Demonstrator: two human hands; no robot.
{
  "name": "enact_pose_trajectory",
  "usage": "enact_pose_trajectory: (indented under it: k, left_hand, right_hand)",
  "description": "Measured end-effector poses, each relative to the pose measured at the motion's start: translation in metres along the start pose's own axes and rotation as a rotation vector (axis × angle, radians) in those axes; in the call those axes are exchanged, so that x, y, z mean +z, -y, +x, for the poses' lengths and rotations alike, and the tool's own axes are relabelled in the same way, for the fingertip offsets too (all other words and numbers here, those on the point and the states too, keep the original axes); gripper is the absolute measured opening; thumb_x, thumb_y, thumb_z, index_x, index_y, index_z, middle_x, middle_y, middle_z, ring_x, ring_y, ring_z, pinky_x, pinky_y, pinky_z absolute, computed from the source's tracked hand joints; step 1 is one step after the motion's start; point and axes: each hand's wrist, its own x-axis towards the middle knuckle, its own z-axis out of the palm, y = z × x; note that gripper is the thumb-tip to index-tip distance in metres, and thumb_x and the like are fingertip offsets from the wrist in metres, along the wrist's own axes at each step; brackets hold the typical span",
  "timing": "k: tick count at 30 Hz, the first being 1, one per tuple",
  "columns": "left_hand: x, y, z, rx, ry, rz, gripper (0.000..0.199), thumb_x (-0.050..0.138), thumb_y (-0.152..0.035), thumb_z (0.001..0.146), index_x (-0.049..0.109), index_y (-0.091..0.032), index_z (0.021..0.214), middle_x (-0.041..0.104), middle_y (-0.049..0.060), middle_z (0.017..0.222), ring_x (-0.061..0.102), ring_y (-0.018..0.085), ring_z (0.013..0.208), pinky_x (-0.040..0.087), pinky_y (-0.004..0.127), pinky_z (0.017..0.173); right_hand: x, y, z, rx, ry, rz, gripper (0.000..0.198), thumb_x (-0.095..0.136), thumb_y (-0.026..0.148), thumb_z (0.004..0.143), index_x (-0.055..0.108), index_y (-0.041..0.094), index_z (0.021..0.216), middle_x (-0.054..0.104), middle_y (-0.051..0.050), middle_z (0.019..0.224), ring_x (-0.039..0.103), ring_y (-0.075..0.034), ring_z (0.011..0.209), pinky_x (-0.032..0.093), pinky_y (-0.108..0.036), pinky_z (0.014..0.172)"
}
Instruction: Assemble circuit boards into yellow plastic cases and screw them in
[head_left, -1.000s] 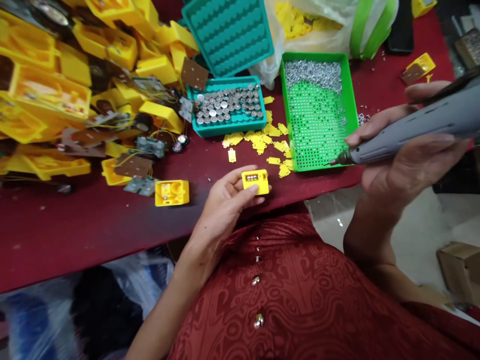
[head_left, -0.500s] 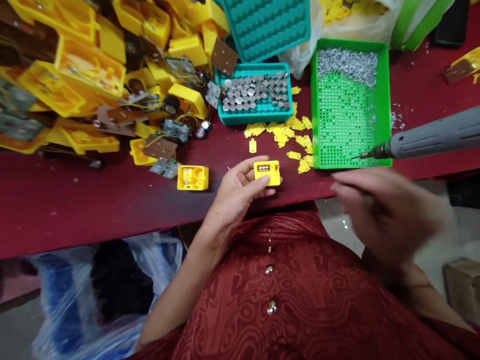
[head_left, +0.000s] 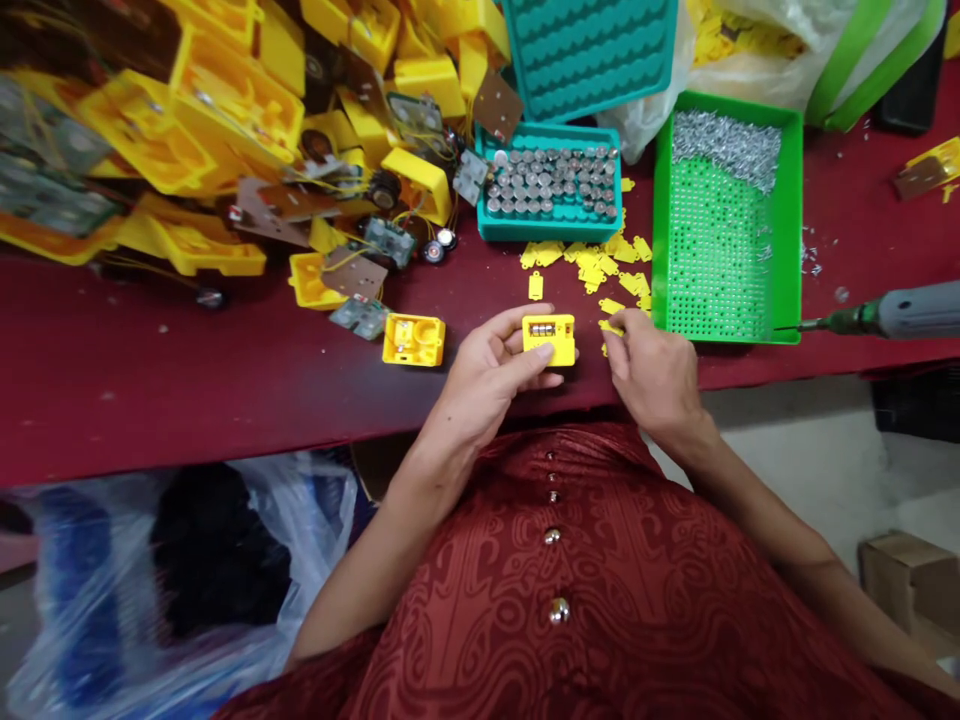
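Observation:
My left hand grips a small yellow plastic casing, thumb across its front and fingers behind. Several button cells sit in a row in the casing's open slot. Just to the right, my right hand pinches a small yellow battery cover between thumb and fingertips, at the edge of a scatter of similar flat yellow covers. Whether that cover is off the table, I cannot tell. Left of my left hand, an open yellow housing rests on the red cloth.
A teal box holds rows of button cells. The green basket contains many small screws. An electric screwdriver reaches in from the right over the basket's near corner. Wired yellow housings are heaped at the left. A plastic bag hangs below.
My right hand has moved left, from beside the screwdriver to the yellow covers. My left hand still holds the casing. The view has shifted, and the screwdriver now appears farther right.

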Motion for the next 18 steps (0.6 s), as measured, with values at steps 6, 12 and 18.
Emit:
enact_pose_trajectory:
  k: [6, 12, 18]
  left_hand:
    - [-0.005, -0.005, -0.005, 0.033, -0.031, -0.066, 0.054, 0.093, -0.025, 0.072, 0.072, -0.017, 0.120, 0.081, 0.006, 0.108, 0.080, 0.018, 0.090, 0.066, 0.021, 0.065]
    - [-0.007, -0.008, -0.010, 0.058, -0.064, -0.138, 0.055, 0.097, -0.023, 0.066, 0.072, -0.017, 0.115, 0.081, 0.002, 0.099, 0.079, 0.016, 0.084, 0.066, 0.021, 0.063]
    - [-0.007, -0.009, -0.011, 0.046, -0.058, -0.160, 0.057, 0.099, -0.024, 0.067, 0.072, -0.016, 0.117, 0.080, 0.002, 0.098, 0.079, 0.015, 0.081, 0.066, 0.021, 0.063]
  right_hand:
    - [-0.016, 0.012, 0.010, -0.123, -0.121, 0.194, 0.027, 0.066, 0.028, 0.100, 0.073, 0.016, 0.122, 0.072, -0.006, 0.088, 0.061, -0.016, 0.073, 0.042, -0.029, 0.074]
    - [-0.022, 0.017, 0.016, -0.252, -0.019, -0.102, 0.022, 0.052, 0.012, 0.100, 0.071, 0.011, 0.113, 0.067, -0.016, 0.119, 0.062, -0.024, 0.103, 0.047, -0.035, 0.088]
    - [-0.025, 0.027, 0.030, -0.381, 0.142, -0.212, 0.031, 0.038, 0.003, 0.097, 0.066, 0.012, 0.109, 0.065, -0.015, 0.102, 0.055, -0.022, 0.088, 0.041, -0.032, 0.077]
